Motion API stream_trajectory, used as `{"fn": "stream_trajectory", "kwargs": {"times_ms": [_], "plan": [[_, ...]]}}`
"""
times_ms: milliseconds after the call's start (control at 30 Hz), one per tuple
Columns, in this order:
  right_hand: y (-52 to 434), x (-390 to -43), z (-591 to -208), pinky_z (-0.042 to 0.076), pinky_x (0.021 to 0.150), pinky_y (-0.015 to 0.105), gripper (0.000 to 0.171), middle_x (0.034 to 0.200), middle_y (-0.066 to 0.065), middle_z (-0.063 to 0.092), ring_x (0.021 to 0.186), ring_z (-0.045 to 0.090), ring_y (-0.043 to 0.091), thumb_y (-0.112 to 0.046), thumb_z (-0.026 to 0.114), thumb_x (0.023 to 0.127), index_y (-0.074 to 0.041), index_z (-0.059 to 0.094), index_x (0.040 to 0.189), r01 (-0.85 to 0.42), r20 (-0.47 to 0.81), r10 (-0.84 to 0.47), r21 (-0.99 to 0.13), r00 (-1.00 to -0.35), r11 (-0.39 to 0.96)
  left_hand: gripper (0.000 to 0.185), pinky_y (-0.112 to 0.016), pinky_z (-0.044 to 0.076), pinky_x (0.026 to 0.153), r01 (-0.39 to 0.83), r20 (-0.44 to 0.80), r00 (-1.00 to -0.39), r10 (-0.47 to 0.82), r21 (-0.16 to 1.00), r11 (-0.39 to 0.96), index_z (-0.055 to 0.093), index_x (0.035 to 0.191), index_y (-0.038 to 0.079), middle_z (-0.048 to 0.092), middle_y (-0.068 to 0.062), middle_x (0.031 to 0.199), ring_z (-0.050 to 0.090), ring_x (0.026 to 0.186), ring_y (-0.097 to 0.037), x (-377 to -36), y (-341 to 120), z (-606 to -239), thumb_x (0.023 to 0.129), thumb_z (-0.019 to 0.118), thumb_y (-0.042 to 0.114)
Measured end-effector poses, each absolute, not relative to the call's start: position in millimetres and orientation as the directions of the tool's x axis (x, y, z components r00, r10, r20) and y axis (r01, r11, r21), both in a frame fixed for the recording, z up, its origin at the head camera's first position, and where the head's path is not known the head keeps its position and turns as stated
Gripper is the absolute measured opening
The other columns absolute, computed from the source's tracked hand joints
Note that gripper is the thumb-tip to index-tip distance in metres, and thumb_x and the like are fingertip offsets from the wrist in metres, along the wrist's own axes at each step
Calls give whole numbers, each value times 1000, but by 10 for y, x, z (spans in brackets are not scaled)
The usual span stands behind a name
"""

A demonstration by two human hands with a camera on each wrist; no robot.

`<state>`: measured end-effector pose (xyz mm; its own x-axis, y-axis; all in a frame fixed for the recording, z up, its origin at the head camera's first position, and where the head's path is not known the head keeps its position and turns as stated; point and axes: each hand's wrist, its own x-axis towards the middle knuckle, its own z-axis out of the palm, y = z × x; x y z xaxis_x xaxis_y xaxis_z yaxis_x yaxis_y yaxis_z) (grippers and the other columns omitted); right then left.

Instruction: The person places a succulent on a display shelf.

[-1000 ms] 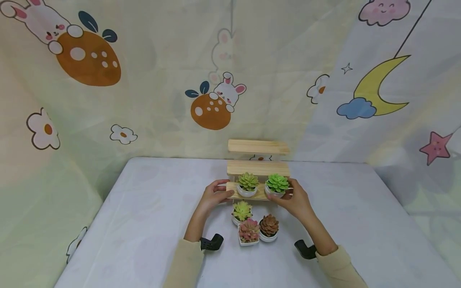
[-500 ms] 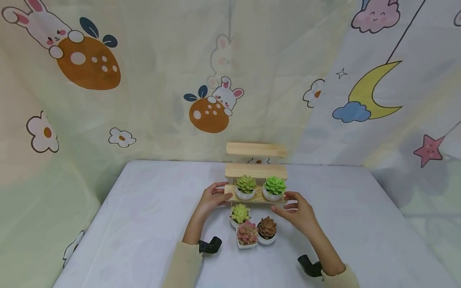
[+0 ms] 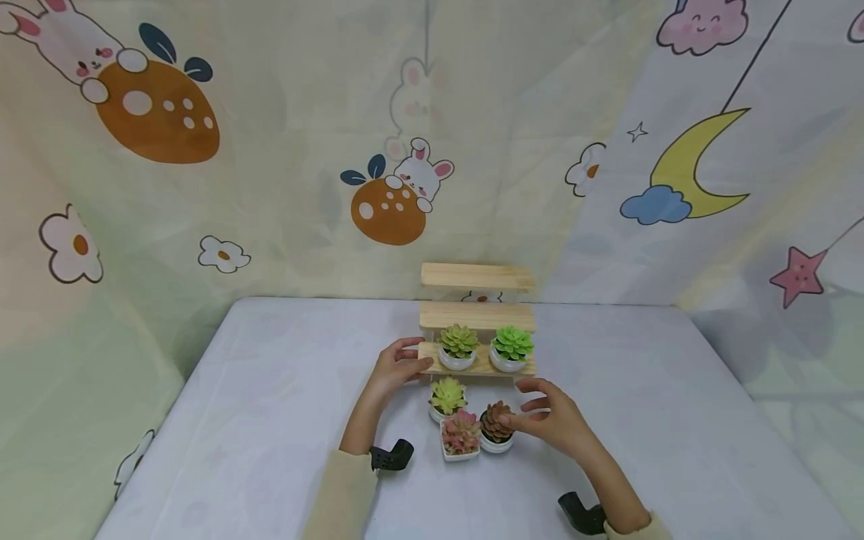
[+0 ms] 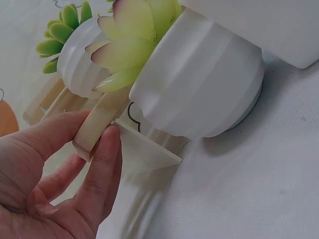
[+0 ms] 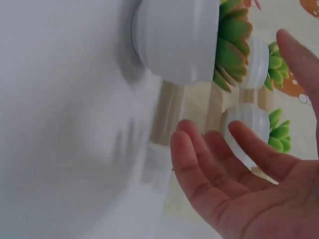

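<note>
A three-tier wooden shelf (image 3: 476,319) stands at the back of the table. Its lowest board carries an olive-green succulent (image 3: 459,345) and a bright green succulent (image 3: 512,346), both in white pots. My left hand (image 3: 413,361) grips the left end of that board (image 4: 94,127) between thumb and fingers (image 4: 104,164). In front of the shelf sit a yellow-green succulent (image 3: 448,396), a pink succulent (image 3: 461,435) and a brown succulent (image 3: 495,424). My right hand (image 3: 525,412) hovers open, fingers (image 5: 199,159) spread, right beside the brown one. Whether it touches is unclear.
The table (image 3: 270,390) wears a pale cloth. Printed fabric with rabbits, a moon and stars hangs close behind and at both sides. The shelf's upper two boards (image 3: 476,276) hold nothing. A round white pot (image 5: 174,40) fills the top of the right wrist view.
My right hand has let go of the bright green succulent's pot on the lowest board and drawn back toward me, down beside the brown succulent. The left hand keeps its hold.
</note>
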<state>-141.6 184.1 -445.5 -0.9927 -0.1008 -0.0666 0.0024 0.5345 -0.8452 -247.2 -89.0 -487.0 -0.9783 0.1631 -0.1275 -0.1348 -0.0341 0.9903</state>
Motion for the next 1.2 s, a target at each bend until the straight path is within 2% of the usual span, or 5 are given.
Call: {"fn": "stream_trajectory", "kwargs": {"times_ms": [133,300,533,867,1200], "plan": [[1794,-1401,-4540,56,78,39,71,130,24,53,102,61,31,-21,87,74,3,52,130,-58,-59,-208,-853,-976,518,50,-38,61,76,-131,-123,-978,168,991,-40,53,133,-4,58,-21,108,64,74,-14,-2463,-892,-4852,87,71,2],[1734,-1403,-4644,54,73,32,77,126,19,56,103,56,30,-18,91,67,1,52,131,-80,-80,-260,-830,-962,552,51,-44,60,81,-139,-128,-972,196,989,-45,49,134,-8,58,-23,108,63,74,-13,-2433,-913,-4750,88,69,0],[1677,-1405,-4671,52,69,26,71,113,13,60,95,55,22,-17,91,67,0,55,126,-96,-64,-252,-813,-966,575,49,-38,61,77,-135,-126,-978,169,990,-45,55,132,-3,59,-20,106,64,75,-14,-2472,-893,-4841,86,72,2],[1665,-1399,-4676,52,68,24,64,110,13,62,92,57,21,-18,90,69,-3,58,123,-114,-44,-245,-796,-968,595,50,-40,61,78,-134,-123,-977,177,990,-52,53,133,-4,59,-21,108,64,76,-14,-2467,-891,-4819,87,71,2],[1644,-1336,-4626,55,70,28,63,112,15,63,89,61,22,-18,89,70,-1,58,122,-135,18,-194,-781,-981,610,50,-46,59,85,-155,-140,-964,226,987,-51,48,134,-11,57,-23,106,63,76,-14,-2367,-938,-4615,88,67,-3]]}}
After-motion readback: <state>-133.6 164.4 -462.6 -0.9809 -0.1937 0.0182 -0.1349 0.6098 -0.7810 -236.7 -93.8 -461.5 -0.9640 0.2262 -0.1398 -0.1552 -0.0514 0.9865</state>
